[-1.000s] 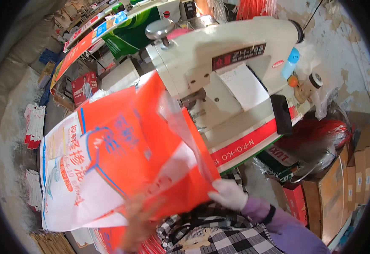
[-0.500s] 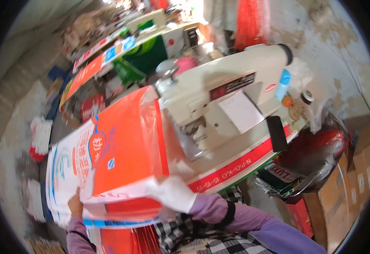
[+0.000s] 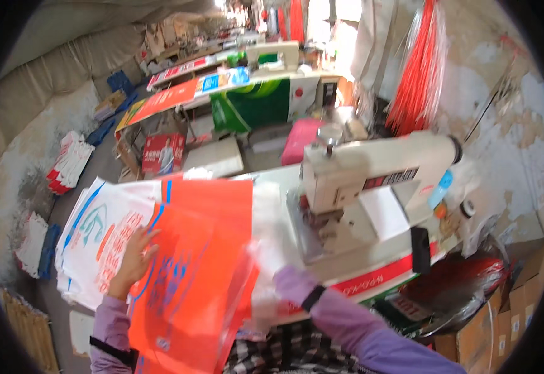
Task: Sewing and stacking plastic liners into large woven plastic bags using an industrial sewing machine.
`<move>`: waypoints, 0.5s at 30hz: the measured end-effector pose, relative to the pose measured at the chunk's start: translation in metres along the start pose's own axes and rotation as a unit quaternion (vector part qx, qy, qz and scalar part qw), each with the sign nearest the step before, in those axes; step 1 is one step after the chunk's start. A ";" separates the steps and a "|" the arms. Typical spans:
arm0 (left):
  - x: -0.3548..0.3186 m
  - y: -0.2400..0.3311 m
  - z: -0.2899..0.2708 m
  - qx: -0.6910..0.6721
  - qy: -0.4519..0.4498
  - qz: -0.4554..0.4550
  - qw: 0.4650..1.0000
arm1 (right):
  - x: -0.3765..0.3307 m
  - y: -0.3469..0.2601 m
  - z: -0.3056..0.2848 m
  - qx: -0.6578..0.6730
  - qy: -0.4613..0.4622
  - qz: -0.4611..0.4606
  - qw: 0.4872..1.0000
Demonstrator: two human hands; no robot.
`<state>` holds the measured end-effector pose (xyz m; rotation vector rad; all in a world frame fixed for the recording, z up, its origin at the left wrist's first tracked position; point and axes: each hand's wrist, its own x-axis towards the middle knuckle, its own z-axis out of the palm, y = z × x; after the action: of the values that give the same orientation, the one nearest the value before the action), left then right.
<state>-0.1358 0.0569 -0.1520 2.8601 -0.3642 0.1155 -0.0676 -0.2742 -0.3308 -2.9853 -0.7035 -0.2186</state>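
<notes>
Orange sack [image 3: 203,249], printed in blue: spread to the left of the sewing machine [image 3: 347,174], its near end sloping down toward the checked apron [image 3: 278,352]. White printed sacks [image 3: 100,230], layered: fanned out at its left side, their edges unevenly aligned.

Left hand [image 3: 135,255], bare: laid on the sack near its blue border, fingers bent; whether a fold is pinched beneath them cannot be told.

Right hand [image 3: 266,257], white-gloved: placed at the sack's right edge, blurred by motion; whether the edge is gripped or only brushed cannot be told.

Risks, as judged. Slipping: the layers look thin and smooth, so the pile could be slid apart if the top sack is pulled sharply. Two layers taken as one: likely where edges are stacked so closely. Creasing: the loose right edge could be doubled under if it is pushed rather than drawn flat. Snagging: the machine's needle area [image 3: 325,221] is set just beyond the right hand, and film or glove could be caught there. Knocking: the black phone [image 3: 420,249] is laid near the front of the machine table [image 3: 372,274] and could be swept off by the right sleeve [image 3: 347,318].
</notes>
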 end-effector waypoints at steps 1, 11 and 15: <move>0.002 -0.028 0.021 -0.006 0.020 -0.009 1.000 | -0.021 -0.024 -0.029 0.060 0.121 -0.094 0.986; 0.061 -0.023 0.102 0.115 0.006 -0.236 0.965 | -0.061 -0.020 -0.162 0.434 0.150 -0.181 0.870; -0.025 -0.038 0.101 0.014 -0.016 -0.109 0.994 | -0.060 -0.051 -0.175 0.413 0.052 -0.249 0.875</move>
<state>-0.1458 0.0718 -0.2616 2.9097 -0.0563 0.0338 -0.1645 -0.2721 -0.1656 -1.9375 -1.1733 -0.0672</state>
